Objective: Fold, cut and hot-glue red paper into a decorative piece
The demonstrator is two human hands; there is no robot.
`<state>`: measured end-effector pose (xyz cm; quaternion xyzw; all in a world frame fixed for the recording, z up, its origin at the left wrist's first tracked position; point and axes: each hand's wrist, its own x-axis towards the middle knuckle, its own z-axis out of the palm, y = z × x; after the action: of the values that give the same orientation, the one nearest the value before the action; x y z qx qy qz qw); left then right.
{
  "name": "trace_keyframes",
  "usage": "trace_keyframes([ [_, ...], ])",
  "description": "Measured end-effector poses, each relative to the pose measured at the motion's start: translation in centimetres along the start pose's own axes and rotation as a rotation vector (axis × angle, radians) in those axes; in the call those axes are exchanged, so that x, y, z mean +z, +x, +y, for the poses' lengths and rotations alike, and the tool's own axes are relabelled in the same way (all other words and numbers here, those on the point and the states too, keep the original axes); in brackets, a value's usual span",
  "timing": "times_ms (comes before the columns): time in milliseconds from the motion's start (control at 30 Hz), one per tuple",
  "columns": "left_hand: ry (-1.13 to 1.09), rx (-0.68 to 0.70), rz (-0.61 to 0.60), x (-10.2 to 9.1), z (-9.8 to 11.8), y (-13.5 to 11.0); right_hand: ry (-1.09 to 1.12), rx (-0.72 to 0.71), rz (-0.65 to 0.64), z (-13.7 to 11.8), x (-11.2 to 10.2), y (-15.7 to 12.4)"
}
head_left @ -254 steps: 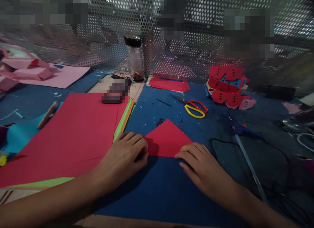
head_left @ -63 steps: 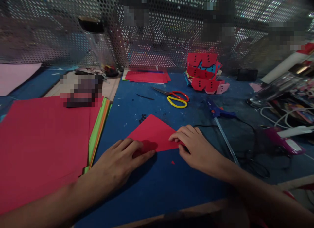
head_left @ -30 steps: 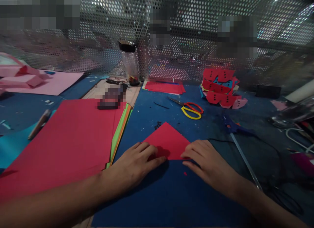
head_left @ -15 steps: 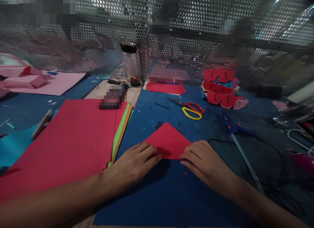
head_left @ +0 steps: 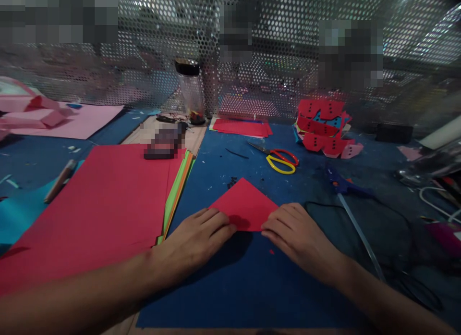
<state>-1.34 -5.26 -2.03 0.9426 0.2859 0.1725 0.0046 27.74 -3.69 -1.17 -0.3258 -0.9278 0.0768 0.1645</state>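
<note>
A red sheet of paper (head_left: 247,205), folded into a triangle, lies on the blue mat (head_left: 230,296) with its point facing away from me. My left hand (head_left: 205,234) grips its left corner, thumb along the near folded edge. At the right corner, my right hand (head_left: 293,231) pinches the same edge between thumb and fingers. Both outer corners are hidden under my fingers. A tiny red scrap (head_left: 271,252) rests just below the paper. Beyond the triangle are scissors (head_left: 281,161) with one red and one yellow handle, and several small black bits (head_left: 232,182).
Large red sheets (head_left: 101,195) over green and orange ones lie left, with a phone (head_left: 163,142) on top. Behind stand a glass bottle (head_left: 190,92) and a perforated metal screen (head_left: 273,51). Dotted red cut-outs (head_left: 324,128) and a blue glue gun (head_left: 340,181) with cable are right.
The view has shifted very slightly. Both hands keep their hold at the corners of the folded red paper, which looks the same.
</note>
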Motion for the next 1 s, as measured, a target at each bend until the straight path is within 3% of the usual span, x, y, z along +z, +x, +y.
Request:
trace_keyframes([
  [167, -0.050, -0.032, -0.009, 0.07, 0.01, -0.03, -0.052, -0.034, -0.001, -0.10, -0.04, 0.06],
  [367, -0.023, -0.050, 0.069, -0.05, 0.30, 0.07, -0.065, -0.061, 0.016, -0.26, -0.32, 0.10],
  [1000, -0.120, -0.209, 0.064, -0.28, 0.53, 0.47, -0.006, -0.014, -0.021, -0.41, -0.37, 0.08],
])
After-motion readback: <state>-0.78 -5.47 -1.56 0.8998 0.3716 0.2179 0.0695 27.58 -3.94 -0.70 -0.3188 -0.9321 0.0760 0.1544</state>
